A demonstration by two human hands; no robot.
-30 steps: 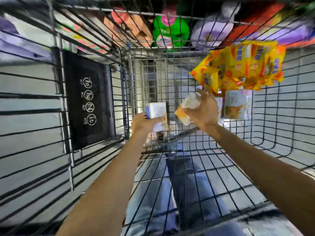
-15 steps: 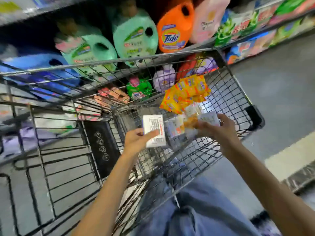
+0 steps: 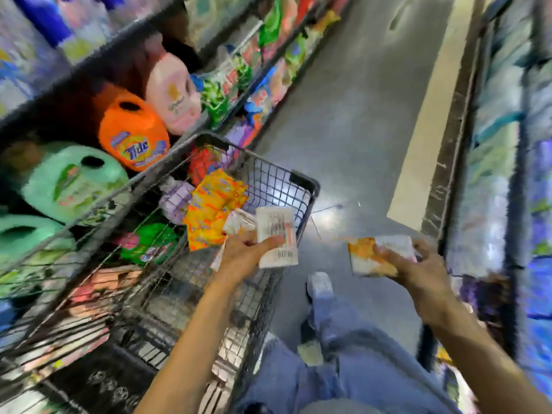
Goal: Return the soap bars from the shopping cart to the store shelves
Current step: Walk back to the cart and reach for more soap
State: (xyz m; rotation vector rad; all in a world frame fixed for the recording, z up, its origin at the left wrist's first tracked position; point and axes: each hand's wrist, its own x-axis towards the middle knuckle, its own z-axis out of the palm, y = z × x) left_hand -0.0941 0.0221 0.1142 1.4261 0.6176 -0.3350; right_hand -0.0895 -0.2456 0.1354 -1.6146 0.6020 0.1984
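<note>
My left hand grips a white boxed soap bar with a barcode, held over the right rim of the black wire shopping cart. My right hand holds a white and orange wrapped soap pack out over the aisle floor, to the right of the cart. Inside the cart lie a yellow and orange multipack and another pale wrapped pack just beyond my left hand. The view is blurred.
Shelves on the left carry an orange Tide jug, green jugs and a pink jug. A second shelf unit with pale packages runs down the right. Grey aisle floor lies between. My legs and a shoe are below.
Both hands have lifted out of the cart basket with their soap. The right hand has swung out to the right over the floor, and the view has turned towards the aisle.
</note>
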